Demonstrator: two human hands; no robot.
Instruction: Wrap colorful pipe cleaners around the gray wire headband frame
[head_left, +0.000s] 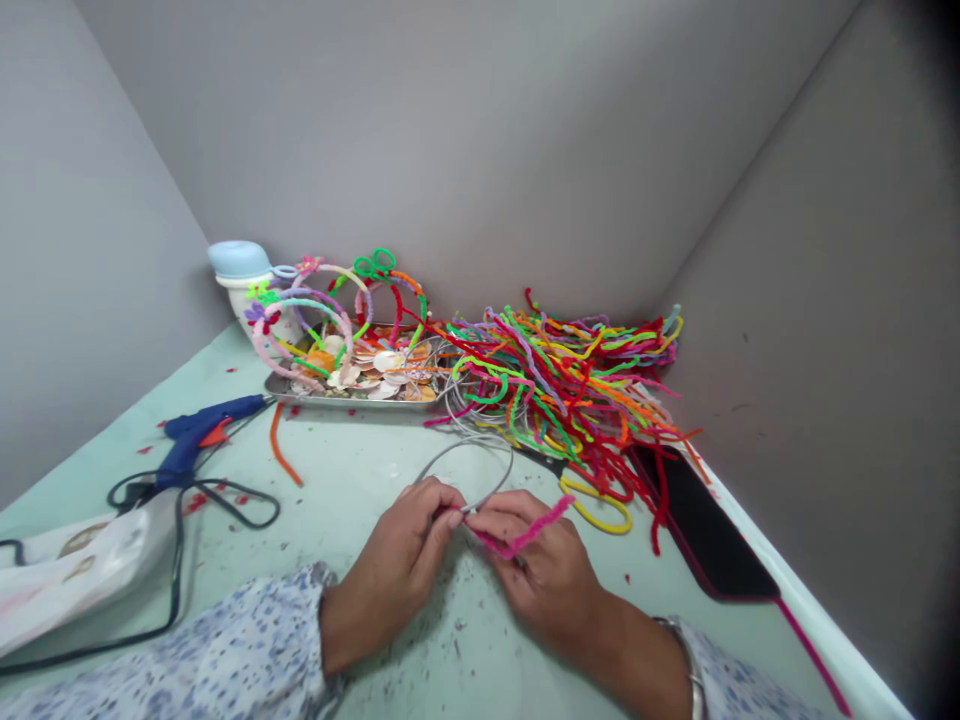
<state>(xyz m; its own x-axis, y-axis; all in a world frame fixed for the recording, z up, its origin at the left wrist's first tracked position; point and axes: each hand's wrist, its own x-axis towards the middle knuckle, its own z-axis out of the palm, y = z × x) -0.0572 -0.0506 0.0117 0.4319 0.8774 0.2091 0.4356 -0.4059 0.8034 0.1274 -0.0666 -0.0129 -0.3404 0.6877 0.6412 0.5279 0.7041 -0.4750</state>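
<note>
My left hand (411, 548) pinches the end of a thin grey headband (457, 442), whose loop rises above the table in front of me. At that same end my right hand (541, 570) is closed on a pink pipe cleaner (536, 532), its fuzzy tail curving up to the right over the fingers. My fingertips almost meet, so the exact point where pipe cleaner and headband touch is mostly covered. Just past the right hand lie scissors with yellow handles (600, 505), partly beneath a heap of multicoloured pipe cleaners (555, 370).
Behind stands a metal tray (360, 402) of pale discs, with several wrapped headbands (351, 335) on it. A white bottle with a blue lid (240, 262) is at back left. A blue glue gun (202, 430) with a looping cord lies left; a dark phone-like slab (709, 525) lies right.
</note>
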